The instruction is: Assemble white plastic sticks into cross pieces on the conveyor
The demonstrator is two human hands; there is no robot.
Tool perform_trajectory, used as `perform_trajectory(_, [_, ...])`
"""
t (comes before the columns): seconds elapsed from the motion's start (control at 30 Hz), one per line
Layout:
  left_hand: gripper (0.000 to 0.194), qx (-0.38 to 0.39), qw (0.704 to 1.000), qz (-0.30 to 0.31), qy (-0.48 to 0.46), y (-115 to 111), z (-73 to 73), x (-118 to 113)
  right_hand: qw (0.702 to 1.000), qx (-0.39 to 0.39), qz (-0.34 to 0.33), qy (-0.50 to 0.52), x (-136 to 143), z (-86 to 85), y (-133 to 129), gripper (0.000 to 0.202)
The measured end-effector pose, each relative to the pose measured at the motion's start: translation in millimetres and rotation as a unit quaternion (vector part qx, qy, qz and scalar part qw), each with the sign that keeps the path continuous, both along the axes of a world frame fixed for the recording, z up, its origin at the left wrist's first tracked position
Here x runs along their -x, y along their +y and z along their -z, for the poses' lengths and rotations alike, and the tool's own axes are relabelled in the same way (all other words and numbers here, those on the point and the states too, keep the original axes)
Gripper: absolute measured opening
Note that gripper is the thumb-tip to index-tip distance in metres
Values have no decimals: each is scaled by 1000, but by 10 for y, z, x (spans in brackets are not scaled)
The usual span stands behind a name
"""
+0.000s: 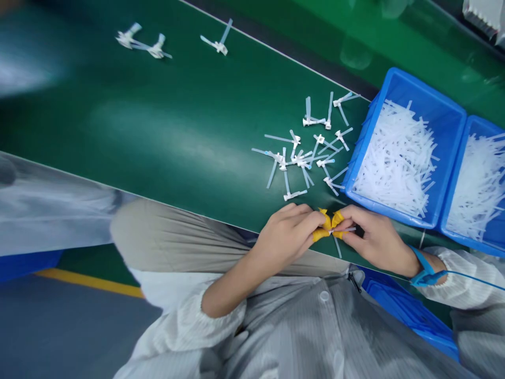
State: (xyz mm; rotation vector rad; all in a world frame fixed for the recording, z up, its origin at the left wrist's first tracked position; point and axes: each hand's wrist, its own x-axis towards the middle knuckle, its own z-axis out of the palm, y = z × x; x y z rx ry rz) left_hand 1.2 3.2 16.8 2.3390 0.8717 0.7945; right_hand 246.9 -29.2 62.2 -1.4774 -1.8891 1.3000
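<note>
My left hand (290,231) and my right hand (369,234) meet at the near edge of the green worktop, yellow covers on their fingertips. Both are closed in a pinch on one small white connector (331,231), mostly hidden by the fingers. Thin translucent tubes (337,247) stick out from it, one downward and one to the right. A blue strap with a cord circles my right wrist. Just beyond my hands lies a loose group of white connectors with tubes (302,159).
A blue bin (408,79) of short translucent tubes stands at the right, with a second blue bin (469,239) beside it. More connector pieces (221,48) lie at the far left of the worktop (177,131). Another person's pale sleeve (51,205) shows at left.
</note>
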Motion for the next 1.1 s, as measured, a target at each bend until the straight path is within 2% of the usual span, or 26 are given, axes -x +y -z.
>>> perform_trajectory(0.2, [13,20,1000,2,2,-9,-1,2,999,-17,-15,-23,4,-32,36,21])
perform_trajectory(0.3, [10,22,1000,4,5,-6,-2,0,997,-54,-33,-46,18,-54,57,23])
perform_trajectory(0.53, [11,14,1000,-1,17,1,24,-12,981,-156,-82,-80,23,-21,-5,10])
perform_trajectory(0.7, [7,31,999,-1,23,1,49,0,983,-151,-80,-67,-6,-29,-58,22])
perform_trajectory(0.9, [11,29,1000,5,10,3,57,4,972,-211,-78,-74,5,13,-99,32])
perform_trajectory(1.1, [8,42,999,-6,18,-10,47,-1,977,-187,-76,-70,26,13,-123,35])
